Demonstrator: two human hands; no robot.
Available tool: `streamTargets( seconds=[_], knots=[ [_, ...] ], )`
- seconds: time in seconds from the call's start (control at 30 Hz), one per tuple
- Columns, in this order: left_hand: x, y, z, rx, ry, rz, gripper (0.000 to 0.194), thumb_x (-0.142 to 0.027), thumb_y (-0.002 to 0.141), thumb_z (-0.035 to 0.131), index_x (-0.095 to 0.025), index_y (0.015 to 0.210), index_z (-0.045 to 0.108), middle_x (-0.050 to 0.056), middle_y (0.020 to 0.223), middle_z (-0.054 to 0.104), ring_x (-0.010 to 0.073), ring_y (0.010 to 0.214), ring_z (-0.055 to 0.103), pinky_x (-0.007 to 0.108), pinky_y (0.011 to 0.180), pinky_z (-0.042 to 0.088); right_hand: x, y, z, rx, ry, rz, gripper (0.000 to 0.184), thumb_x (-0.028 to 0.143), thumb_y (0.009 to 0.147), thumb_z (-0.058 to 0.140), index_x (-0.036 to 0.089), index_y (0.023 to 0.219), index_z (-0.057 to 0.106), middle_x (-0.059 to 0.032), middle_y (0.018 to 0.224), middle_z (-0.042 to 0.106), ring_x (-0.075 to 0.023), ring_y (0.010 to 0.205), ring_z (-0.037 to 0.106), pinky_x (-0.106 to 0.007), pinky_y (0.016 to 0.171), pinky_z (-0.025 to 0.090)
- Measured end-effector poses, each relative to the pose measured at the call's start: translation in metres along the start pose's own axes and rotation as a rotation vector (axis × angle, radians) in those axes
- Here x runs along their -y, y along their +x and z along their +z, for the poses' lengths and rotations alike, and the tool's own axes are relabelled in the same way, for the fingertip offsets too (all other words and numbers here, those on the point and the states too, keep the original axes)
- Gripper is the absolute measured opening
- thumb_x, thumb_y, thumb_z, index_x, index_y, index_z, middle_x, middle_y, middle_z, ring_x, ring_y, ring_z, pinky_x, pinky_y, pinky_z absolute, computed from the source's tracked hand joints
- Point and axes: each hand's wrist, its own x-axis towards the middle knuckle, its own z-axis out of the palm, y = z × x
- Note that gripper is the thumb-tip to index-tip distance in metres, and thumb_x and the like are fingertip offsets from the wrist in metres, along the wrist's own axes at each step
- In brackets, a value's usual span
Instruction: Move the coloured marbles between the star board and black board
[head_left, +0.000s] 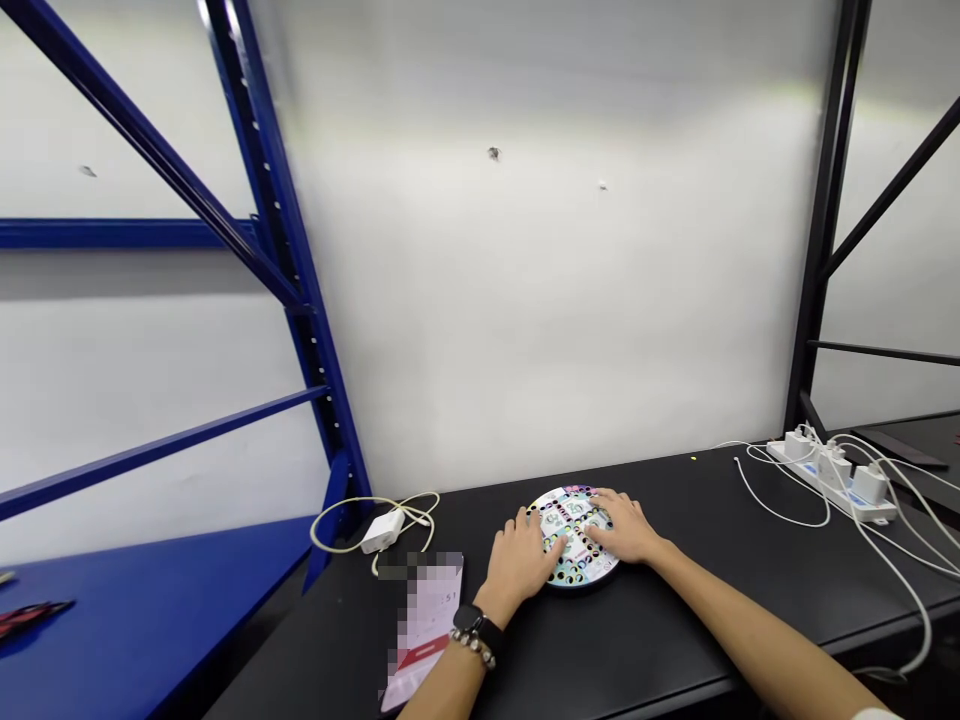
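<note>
A round, colourful printed board (576, 545), patterned with many small dark circles, lies flat on the black table (660, 640). At its left edge rests my left hand (523, 555), fingers spread and thumb over the board's surface. My right hand (622, 525) lies on the right side of the board, fingers stretched toward its far edge and thumb pointing inward. Neither hand wraps round anything. Both palms partly cover the board's sides. A black watch (478, 625) and a beaded bracelet are on my left wrist.
A phone with a lit screen (431, 630) lies beside my left forearm. Behind it is a white charger (382, 531) with a looped cable. A power strip (832, 480) with several plugs and trailing white cables sits at the right. A blue rack post (300, 270) rises at the left.
</note>
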Motion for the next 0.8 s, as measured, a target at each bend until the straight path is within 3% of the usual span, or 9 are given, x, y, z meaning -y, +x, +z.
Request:
streamTargets(
  seconds=[0.3, 0.43, 0.57, 0.7, 0.8],
  knots=[
    [0.0, 0.0, -0.005, -0.004, -0.073, -0.029, 0.071, -0.056, 0.085, 0.042, -0.012, 0.141, 0.042, 0.02, 0.145, 0.045, 0.0353, 0.126, 0.05, 0.044, 0.099, 0.039, -0.01, 0.008, 0.006, -0.089, 0.167, 0.035, 0.074, 0.046, 0.071, 0.069, 0.024, 0.139, 0.047, -0.0104, 0.147, 0.04, -0.0299, 0.133, 0.039, -0.044, 0.109, 0.03],
    [0.0, -0.001, -0.012, -0.038, -0.114, -0.039, 0.066, -0.05, 0.086, 0.044, -0.014, 0.141, 0.041, 0.018, 0.144, 0.046, 0.0327, 0.124, 0.052, 0.043, 0.1, 0.039, -0.013, 0.015, 0.0, -0.19, 0.512, 0.123, 0.073, 0.041, 0.067, 0.072, 0.019, 0.133, 0.051, -0.0147, 0.141, 0.048, -0.0284, 0.126, 0.049, -0.038, 0.103, 0.041],
    [0.002, 0.0, -0.022, -0.15, -0.219, -0.057, 0.055, -0.044, 0.088, 0.045, -0.018, 0.137, 0.044, 0.014, 0.137, 0.053, 0.0281, 0.118, 0.057, 0.039, 0.095, 0.043, -0.012, 0.016, -0.011, -0.297, 0.897, 0.238, 0.07, 0.042, 0.064, 0.075, 0.017, 0.126, 0.056, -0.0187, 0.136, 0.053, -0.0283, 0.117, 0.058, -0.038, 0.094, 0.048],
    [0.005, 0.001, -0.027, -0.327, -0.397, -0.01, 0.044, -0.038, 0.089, 0.047, -0.021, 0.129, 0.049, 0.009, 0.131, 0.057, 0.024, 0.11, 0.061, 0.035, 0.091, 0.048, -0.006, 0.014, -0.018, -0.392, 1.081, 0.264, 0.061, 0.033, 0.053, 0.082, 0.016, 0.109, 0.064, -0.0147, 0.117, 0.066, -0.0269, 0.105, 0.063, -0.036, 0.088, 0.05],
    [0.009, 0.001, -0.029, -0.49, -0.51, 0.119, 0.035, -0.033, 0.089, 0.047, -0.023, 0.122, 0.053, 0.005, 0.122, 0.062, 0.021, 0.108, 0.062, 0.033, 0.091, 0.05, -0.003, 0.013, -0.026, -0.298, 1.236, 0.225, 0.052, 0.03, 0.051, 0.083, 0.014, 0.098, 0.065, -0.0088, 0.092, 0.072, -0.0218, 0.082, 0.067, -0.032, 0.075, 0.053]
  ],
)
